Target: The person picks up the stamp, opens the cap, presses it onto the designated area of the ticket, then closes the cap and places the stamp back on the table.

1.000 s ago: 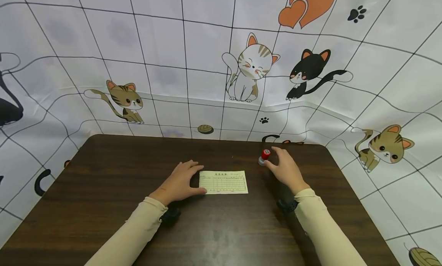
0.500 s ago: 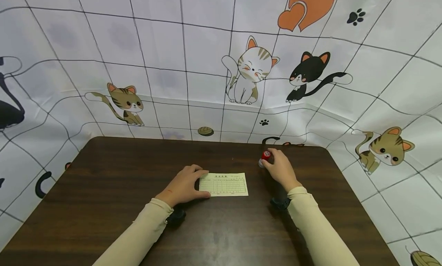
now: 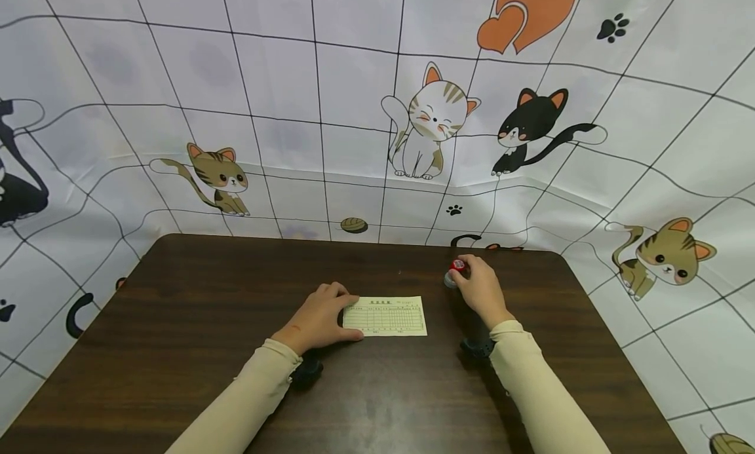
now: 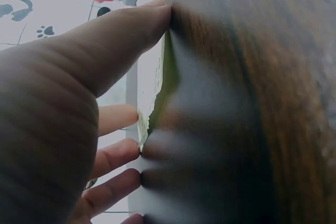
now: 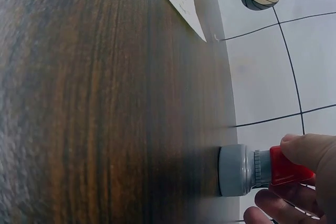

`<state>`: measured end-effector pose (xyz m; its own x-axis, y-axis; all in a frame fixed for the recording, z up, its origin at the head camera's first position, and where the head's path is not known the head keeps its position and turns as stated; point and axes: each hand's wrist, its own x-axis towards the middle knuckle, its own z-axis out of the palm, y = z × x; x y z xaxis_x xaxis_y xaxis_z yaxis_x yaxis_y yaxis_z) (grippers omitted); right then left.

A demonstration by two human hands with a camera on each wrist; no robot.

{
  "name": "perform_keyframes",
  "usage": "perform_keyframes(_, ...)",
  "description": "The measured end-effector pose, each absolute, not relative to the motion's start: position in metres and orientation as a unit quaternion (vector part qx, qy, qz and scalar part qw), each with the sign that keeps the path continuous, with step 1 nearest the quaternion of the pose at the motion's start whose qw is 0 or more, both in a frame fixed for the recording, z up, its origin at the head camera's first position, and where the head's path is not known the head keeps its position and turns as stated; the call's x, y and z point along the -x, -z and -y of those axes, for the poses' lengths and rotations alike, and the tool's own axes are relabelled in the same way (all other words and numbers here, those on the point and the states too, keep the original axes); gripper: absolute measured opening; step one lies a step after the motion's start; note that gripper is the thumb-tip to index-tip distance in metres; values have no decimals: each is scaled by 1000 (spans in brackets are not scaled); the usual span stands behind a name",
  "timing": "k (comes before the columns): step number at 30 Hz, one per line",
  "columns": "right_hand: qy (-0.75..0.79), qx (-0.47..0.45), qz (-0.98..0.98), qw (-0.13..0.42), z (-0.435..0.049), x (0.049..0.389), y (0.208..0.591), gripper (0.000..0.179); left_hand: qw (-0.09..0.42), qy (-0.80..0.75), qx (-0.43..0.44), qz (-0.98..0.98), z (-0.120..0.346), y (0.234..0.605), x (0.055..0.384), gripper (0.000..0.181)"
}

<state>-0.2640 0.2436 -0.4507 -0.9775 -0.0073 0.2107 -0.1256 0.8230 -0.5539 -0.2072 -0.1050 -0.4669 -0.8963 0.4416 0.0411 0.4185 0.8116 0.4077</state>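
Note:
A pale yellow printed form slip (image 3: 390, 318) lies flat at the middle of the table. My left hand (image 3: 321, 320) rests at the slip's left end, thumb (image 4: 149, 22) pressing near its lower corner and index finger at the upper one. In the left wrist view the slip's near edge lifts slightly between them. To the right, a stamp (image 5: 236, 170) with a red handle and grey base stands upright on the table. My right hand (image 3: 485, 291) pinches the red handle (image 5: 287, 167) between thumb and fingers.
The dark wooden table (image 3: 377, 388) ends at the back against a white cloth (image 3: 283, 80) with a grid and cartoon cats. The stamp stands near that back edge. A dark band is worn on each wrist.
My right hand has closed from beside the stamp onto its red handle. My left hand has shifted slightly right, its index finger now on the slip's upper left corner.

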Motion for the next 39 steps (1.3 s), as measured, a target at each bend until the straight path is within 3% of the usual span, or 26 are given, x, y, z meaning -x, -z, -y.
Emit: perform_keyframes(39,-374,-9,920,118,-260,256,458,44,57,-202,-219,-953,96,460,217,72)
